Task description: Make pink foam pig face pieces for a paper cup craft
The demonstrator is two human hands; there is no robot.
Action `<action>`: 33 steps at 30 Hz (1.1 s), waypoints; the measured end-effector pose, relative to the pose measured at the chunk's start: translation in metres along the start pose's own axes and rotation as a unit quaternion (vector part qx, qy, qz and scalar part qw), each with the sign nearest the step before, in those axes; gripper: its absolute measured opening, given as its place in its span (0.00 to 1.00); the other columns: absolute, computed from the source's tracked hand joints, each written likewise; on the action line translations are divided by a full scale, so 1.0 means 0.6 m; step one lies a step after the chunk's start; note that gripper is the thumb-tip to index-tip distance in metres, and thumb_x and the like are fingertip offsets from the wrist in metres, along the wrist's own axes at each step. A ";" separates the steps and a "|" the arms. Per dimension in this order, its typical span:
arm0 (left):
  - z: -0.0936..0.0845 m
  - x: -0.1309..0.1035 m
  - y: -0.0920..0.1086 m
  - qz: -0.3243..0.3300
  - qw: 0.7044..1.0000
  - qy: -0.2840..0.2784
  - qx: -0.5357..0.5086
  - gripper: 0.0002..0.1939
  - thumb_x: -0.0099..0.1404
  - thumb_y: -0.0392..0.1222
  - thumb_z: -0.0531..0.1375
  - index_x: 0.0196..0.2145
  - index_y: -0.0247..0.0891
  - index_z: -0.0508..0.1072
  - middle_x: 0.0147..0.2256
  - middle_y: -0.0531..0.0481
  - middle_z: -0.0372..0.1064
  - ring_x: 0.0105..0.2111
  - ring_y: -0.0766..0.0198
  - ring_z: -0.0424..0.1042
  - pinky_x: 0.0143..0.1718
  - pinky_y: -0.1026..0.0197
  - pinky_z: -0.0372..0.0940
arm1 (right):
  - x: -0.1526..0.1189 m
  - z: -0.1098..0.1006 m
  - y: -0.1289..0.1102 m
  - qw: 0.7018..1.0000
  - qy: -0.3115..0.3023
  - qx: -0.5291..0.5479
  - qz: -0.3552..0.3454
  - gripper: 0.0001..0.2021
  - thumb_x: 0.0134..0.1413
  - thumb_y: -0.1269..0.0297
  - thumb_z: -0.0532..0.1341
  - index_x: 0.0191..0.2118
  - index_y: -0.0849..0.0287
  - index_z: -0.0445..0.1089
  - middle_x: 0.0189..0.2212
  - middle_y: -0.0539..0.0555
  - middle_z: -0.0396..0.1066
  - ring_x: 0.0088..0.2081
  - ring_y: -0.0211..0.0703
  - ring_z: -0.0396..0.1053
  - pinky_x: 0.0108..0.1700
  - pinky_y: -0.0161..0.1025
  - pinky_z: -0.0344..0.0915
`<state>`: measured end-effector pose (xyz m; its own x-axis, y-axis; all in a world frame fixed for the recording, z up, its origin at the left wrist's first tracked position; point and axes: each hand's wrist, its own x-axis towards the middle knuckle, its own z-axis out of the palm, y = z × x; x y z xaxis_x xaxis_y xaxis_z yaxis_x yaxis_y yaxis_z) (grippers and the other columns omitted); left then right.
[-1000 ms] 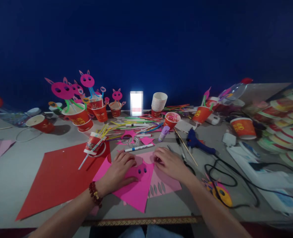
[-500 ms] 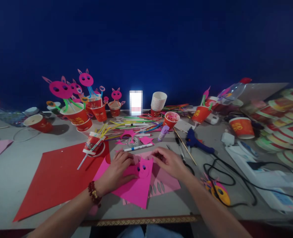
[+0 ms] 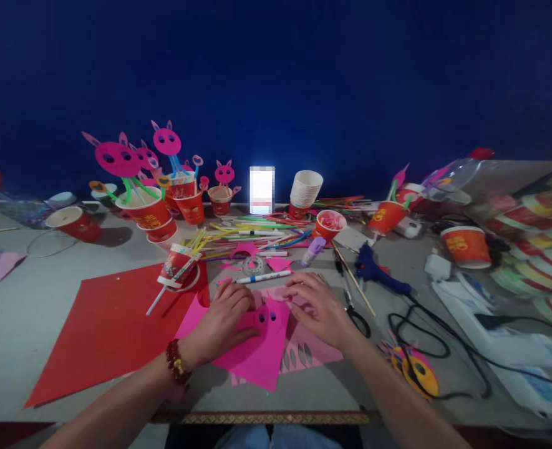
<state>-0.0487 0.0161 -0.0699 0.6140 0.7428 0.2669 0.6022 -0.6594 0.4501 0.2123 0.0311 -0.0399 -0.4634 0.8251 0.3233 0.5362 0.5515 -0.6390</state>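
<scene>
A bright pink sheet (image 3: 252, 358) lies in front of me over a paler pink sheet (image 3: 320, 349) with leaf-shaped cutouts. On the bright sheet is a round pink face (image 3: 268, 321) with two dark blue eyes. My left hand (image 3: 226, 315) rests flat on the sheet's left part, fingers extended, pressing it down. At the face's upper right, my right hand (image 3: 317, 308) has its thumb and fingertips close together on a small pale pink paper ear (image 3: 278, 295), partly hidden by the fingers. A blue-and-white marker (image 3: 264, 277) lies just beyond both hands.
Red card (image 3: 111, 330) lies left, with a tipped decorated cup (image 3: 178, 265) on it. Rabbit figures in cups (image 3: 145, 209) stand behind. To the right are scissors (image 3: 358, 321), a blue glue gun (image 3: 381, 271) with a looping cord, and a white power strip (image 3: 491, 349).
The view has shifted slightly. My right hand's fingers have moved a little left, closer over the top of the face. My left hand stays on the pink sheet.
</scene>
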 end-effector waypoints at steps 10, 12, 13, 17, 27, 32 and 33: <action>0.000 -0.001 0.003 -0.003 1.000 0.009 0.017 0.11 0.67 0.45 0.63 0.44 0.39 0.67 0.45 0.47 0.72 0.52 0.52 0.66 0.65 0.38 0.47 | -0.006 0.024 0.001 0.999 -0.027 -0.019 0.001 0.08 0.58 0.74 0.63 0.41 0.55 0.73 0.46 0.57 0.69 0.51 0.52 0.65 0.53 0.50 0.62; 0.002 -0.001 0.002 -0.002 1.000 0.007 0.020 0.11 0.67 0.45 0.63 0.43 0.40 0.67 0.45 0.46 0.72 0.52 0.52 0.66 0.64 0.38 0.47 | -0.006 0.028 0.001 1.000 -0.023 -0.018 0.008 0.08 0.57 0.75 0.63 0.39 0.55 0.73 0.45 0.57 0.70 0.50 0.52 0.65 0.53 0.50 0.62; 0.002 -0.001 0.002 -0.002 1.000 0.006 0.021 0.11 0.67 0.45 0.63 0.43 0.40 0.67 0.45 0.46 0.72 0.52 0.52 0.66 0.64 0.38 0.47 | -0.006 0.030 0.001 1.000 -0.022 -0.016 0.011 0.08 0.57 0.76 0.63 0.38 0.56 0.72 0.45 0.56 0.70 0.50 0.51 0.66 0.53 0.50 0.61; 0.002 -0.001 0.002 0.001 1.000 0.007 0.020 0.10 0.67 0.44 0.62 0.43 0.40 0.68 0.44 0.46 0.72 0.51 0.52 0.66 0.64 0.38 0.49 | -0.006 0.035 0.001 0.999 -0.024 -0.004 0.027 0.08 0.55 0.77 0.64 0.36 0.56 0.73 0.44 0.55 0.71 0.50 0.50 0.66 0.53 0.50 0.60; -0.003 0.002 0.005 -0.015 0.999 0.021 0.023 0.10 0.67 0.43 0.63 0.43 0.40 0.68 0.44 0.47 0.73 0.50 0.53 0.67 0.64 0.38 0.46 | -0.004 0.038 0.002 0.998 -0.010 0.037 0.054 0.09 0.48 0.78 0.66 0.31 0.56 0.71 0.40 0.52 0.70 0.46 0.48 0.65 0.50 0.46 0.59; -0.006 0.005 0.008 -0.023 0.999 0.011 0.037 0.10 0.66 0.43 0.64 0.43 0.40 0.69 0.44 0.48 0.73 0.50 0.53 0.67 0.65 0.37 0.44 | -0.005 0.039 0.005 0.997 -0.008 0.053 0.064 0.08 0.48 0.77 0.64 0.30 0.56 0.71 0.39 0.51 0.70 0.44 0.47 0.66 0.50 0.46 0.58; -0.007 0.005 0.009 -0.026 0.999 0.011 0.040 0.10 0.66 0.43 0.63 0.43 0.40 0.69 0.44 0.48 0.73 0.50 0.53 0.67 0.65 0.36 0.44 | -0.005 0.038 0.005 0.996 -0.003 0.056 0.066 0.08 0.49 0.77 0.64 0.30 0.55 0.71 0.39 0.51 0.70 0.44 0.47 0.66 0.50 0.46 0.58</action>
<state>-0.0458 0.0154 -0.0630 0.5702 0.7779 0.2642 0.6722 -0.6266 0.3944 0.1992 0.0276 -0.0590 -0.3982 0.8889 0.2263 0.5115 0.4200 -0.7496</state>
